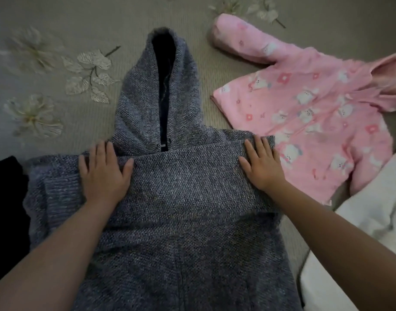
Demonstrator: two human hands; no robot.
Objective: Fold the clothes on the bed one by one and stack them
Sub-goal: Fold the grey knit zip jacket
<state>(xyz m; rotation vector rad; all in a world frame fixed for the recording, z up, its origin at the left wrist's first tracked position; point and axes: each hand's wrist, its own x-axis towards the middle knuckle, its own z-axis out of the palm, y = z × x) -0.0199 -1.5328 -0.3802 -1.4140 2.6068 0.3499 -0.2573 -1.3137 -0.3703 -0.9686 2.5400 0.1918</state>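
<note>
Bed (58, 23) carries grey hoodie (181, 198), soft, thick knit. Left hand (104, 169), right hand (261, 163) press shoulders, fingers flat, spread. Pink jacket (304, 122) unfolded nearby. Best gripped at sleeve edges.

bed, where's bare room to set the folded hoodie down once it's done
Most bare bedspread lies far left, beyond the left hand and left of the grey hoodie. A narrower strip runs between its hood and the pink jacket. The right is crowded by that jacket and white cloth; dark fabric fills the near left.
</note>
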